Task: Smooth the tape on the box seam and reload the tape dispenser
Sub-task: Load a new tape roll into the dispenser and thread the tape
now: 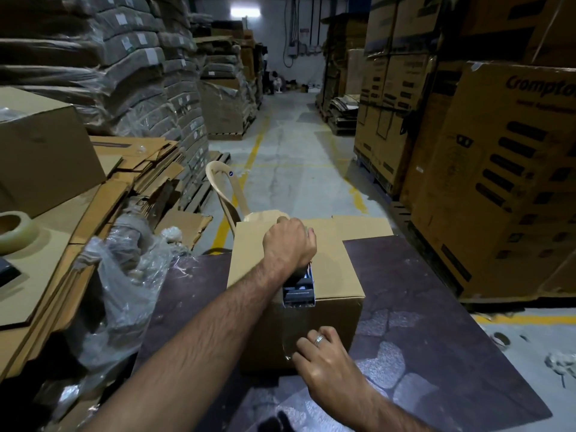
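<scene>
Your view is dim; one ceiling light [244, 11] glares at the aisle's far end. Edges bow and darken. Glare patches the worktop [430, 294].

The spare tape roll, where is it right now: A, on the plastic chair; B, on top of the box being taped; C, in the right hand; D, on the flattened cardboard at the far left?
D: the spare tape roll lies on the flattened cardboard at the far left.
</scene>
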A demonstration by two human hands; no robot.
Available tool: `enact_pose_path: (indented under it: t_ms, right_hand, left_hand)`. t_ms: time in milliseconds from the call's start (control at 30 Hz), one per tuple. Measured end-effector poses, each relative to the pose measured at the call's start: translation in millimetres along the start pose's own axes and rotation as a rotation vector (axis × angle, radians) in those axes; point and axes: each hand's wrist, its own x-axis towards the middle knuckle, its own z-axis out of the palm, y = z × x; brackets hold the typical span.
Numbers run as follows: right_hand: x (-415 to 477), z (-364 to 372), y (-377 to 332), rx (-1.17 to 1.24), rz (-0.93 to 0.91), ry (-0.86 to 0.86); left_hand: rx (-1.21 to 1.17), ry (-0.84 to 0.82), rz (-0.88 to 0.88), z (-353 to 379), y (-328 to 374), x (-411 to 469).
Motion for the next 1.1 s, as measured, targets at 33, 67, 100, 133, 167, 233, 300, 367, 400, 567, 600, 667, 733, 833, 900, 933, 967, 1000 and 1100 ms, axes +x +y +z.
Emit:
enact_pose_path:
  t_ms: [33,67,100,133,167,233,300,367,400,567,600,667,733,833,900,933,967,1000,1100]
  right_hand:
    - [1,-2,0,-0.008,-0.009,-0.011]
    - [1,-3,0,-0.014,-0.016,-0.022]
    - [0,-4,-1,-0.012,-0.025,-0.028]
    - [-2,-3,-1,-0.001,-0.040,-0.033]
    - [-4,-2,-1,0.007,-0.058,-0.045]
    - [-9,0,-3,0.006,-0.069,-0.070]
    - [-9,-2,0,0.004,-0.051,-0.068]
    - [-10,-3,0,-0.010,-0.053,-0.061]
    - [-12,-4,-1,-0.015,-0.047,-0.056]
    - [-23,-2,-5,-0.006,-0.001,-0.005]
    - [-24,-3,-6,-0.005,0.013,0.009]
    - [-29,-3,-8,0.004,0.028,0.017]
    - [-31,-2,-8,0.006,0.039,0.027]
    - [-34,-1,-10,0.019,0.049,0.063]
    - [-35,-2,-11,0.020,0.047,0.061]
    - [-35,-4,-12,0.016,0.041,0.046]
    - [-34,-6,-12,0.012,0.037,0.030]
    - [-33,-8,-12,0.009,0.034,0.017]
    - [-30,-13,-13,-0.004,0.025,0.000]
  left_hand:
    - [0.004,-0.021,0.029,-2,-1,5]
    - [0.025,-0.050,0.055,-4,-3,10]
    - [0.042,-0.091,0.066,-5,-5,16]
    - [0.051,-0.135,0.069,-7,-6,22]
    - [0.050,-0.184,0.070,-8,-8,28]
    - [0.052,-0.255,0.069,-6,-11,37]
    - [0.074,-0.273,0.071,-6,-11,42]
    - [0.071,-0.282,0.047,-3,-13,40]
    - [0.069,-0.270,0.025,-2,-14,37]
    - [-0.110,-0.032,-0.075,-16,-16,5]
    - [-0.215,0.057,-0.078,-20,-19,-7]
    - [-0.433,0.193,-0.083,-26,-26,-43]
    - [-0.608,0.219,-0.137,-29,-32,-88]
    - [-0.726,0.129,-0.307,-20,-37,-151]
    - [-0.715,0.023,-0.414,-2,-41,-175]
    - [-0.728,-0.057,-0.470,5,-43,-183]
    - [-0.772,-0.149,-0.523,10,-44,-189]
    - [-0.848,-0.237,-0.568,15,-45,-194]
    - [-1.117,-0.433,-0.693,15,-44,-203]
